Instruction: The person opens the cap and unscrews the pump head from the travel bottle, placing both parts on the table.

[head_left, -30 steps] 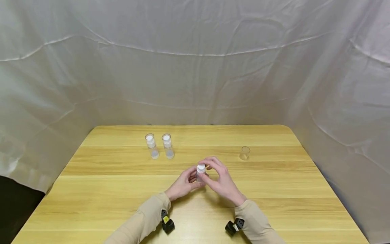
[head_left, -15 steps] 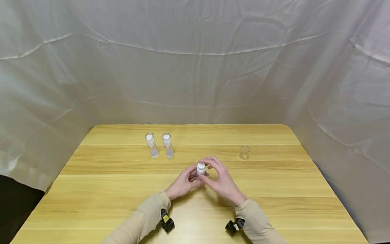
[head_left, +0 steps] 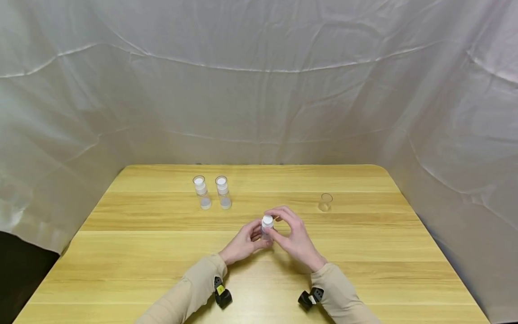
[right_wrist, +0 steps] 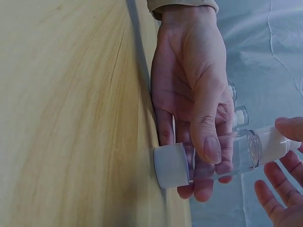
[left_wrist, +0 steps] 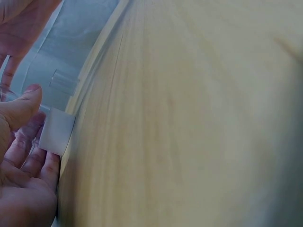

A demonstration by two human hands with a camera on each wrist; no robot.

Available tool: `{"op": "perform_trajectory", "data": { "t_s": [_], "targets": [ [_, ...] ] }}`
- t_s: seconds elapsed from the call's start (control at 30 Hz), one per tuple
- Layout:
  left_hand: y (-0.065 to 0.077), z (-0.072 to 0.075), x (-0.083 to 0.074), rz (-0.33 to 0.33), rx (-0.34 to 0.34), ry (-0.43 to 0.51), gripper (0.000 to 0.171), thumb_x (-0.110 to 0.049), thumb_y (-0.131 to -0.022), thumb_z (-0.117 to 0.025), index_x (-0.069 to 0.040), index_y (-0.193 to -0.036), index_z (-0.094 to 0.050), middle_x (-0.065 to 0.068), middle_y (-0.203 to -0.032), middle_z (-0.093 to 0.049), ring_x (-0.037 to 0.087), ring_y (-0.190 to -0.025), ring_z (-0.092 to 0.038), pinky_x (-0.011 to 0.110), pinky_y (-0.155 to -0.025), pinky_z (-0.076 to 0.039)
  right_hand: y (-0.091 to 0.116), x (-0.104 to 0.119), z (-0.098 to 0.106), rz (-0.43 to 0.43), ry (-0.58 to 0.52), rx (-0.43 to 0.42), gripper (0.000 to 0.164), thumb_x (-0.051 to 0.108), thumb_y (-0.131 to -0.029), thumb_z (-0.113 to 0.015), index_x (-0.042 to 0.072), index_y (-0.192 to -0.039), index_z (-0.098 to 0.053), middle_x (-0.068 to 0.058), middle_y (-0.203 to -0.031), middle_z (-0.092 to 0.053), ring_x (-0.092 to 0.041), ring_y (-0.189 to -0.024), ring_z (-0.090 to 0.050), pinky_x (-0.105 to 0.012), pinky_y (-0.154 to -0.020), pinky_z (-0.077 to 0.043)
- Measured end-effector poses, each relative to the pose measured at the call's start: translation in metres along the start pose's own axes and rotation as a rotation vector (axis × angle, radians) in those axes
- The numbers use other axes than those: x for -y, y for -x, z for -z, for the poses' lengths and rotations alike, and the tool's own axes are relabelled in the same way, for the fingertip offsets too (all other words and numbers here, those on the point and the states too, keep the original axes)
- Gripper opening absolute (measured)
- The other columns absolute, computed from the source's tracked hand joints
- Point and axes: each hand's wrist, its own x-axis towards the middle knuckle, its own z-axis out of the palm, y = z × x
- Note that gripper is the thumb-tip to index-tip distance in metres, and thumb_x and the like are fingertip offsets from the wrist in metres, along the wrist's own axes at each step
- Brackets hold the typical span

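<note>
A small clear pump bottle with a white base and white top (head_left: 267, 222) stands upright on the table, between both hands. My left hand (head_left: 243, 243) grips its clear lower body, thumb across the near side. The right wrist view shows that thumb over the clear tube, above the white base (right_wrist: 171, 165). My right hand (head_left: 296, 236) pinches the white upper part (right_wrist: 272, 143) between thumb and fingers; its index finger lies near the top. In the left wrist view the white base (left_wrist: 57, 131) shows beside the left fingers, while the upper end is mostly hidden.
Two similar capped bottles, one farther left (head_left: 202, 192) and one beside it (head_left: 223, 192), stand at the back left of the wooden table (head_left: 133, 252). A small clear cup-shaped piece (head_left: 325, 202) stands at right. Grey cloth (head_left: 259, 103) hangs behind the table.
The right thumb and fingers have shifted slightly on the bottle's white upper part. The left hand keeps its grip, and the bottle stays in place.
</note>
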Motion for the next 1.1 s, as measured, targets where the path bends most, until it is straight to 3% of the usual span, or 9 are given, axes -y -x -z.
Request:
{"op": "perform_trajectory", "data": {
  "t_s": [0.4,0.67,1.1],
  "targets": [
    [0.0008,-0.0001,-0.0014,-0.004,0.0,0.007,0.054,-0.005,-0.094,-0.067,0.007,-0.142,-0.044,0.027,-0.142,-0.056,0.041,-0.136,-0.053,0.05,-0.122,-0.038,-0.0023,0.0002,-0.0021,-0.022,-0.017,-0.014,0.032,0.004,-0.085,-0.078,0.005,-0.116,-0.07,-0.008,-0.108,-0.071,-0.015,-0.096,-0.065,-0.038,-0.087,-0.062],
    [0.0006,-0.0003,-0.0011,-0.01,0.001,0.012,0.054,-0.004,-0.094,-0.067,0.007,-0.141,-0.044,0.027,-0.143,-0.056,0.041,-0.136,-0.052,0.05,-0.122,-0.038,-0.0015,-0.001,-0.003,-0.018,-0.026,-0.012,0.032,0.001,-0.085,-0.077,0.002,-0.116,-0.07,-0.009,-0.108,-0.07,-0.012,-0.097,-0.066,-0.038,-0.092,-0.062],
    [-0.0005,0.001,0.0011,-0.021,0.005,0.0,0.051,-0.004,-0.094,-0.067,0.007,-0.139,-0.046,0.027,-0.141,-0.057,0.041,-0.134,-0.054,0.049,-0.12,-0.041,-0.0005,-0.0016,-0.003,0.044,-0.007,-0.037,0.03,0.0,-0.085,-0.076,-0.001,-0.115,-0.071,-0.013,-0.108,-0.071,-0.028,-0.099,-0.068,-0.04,-0.093,-0.062]
  ]
}}
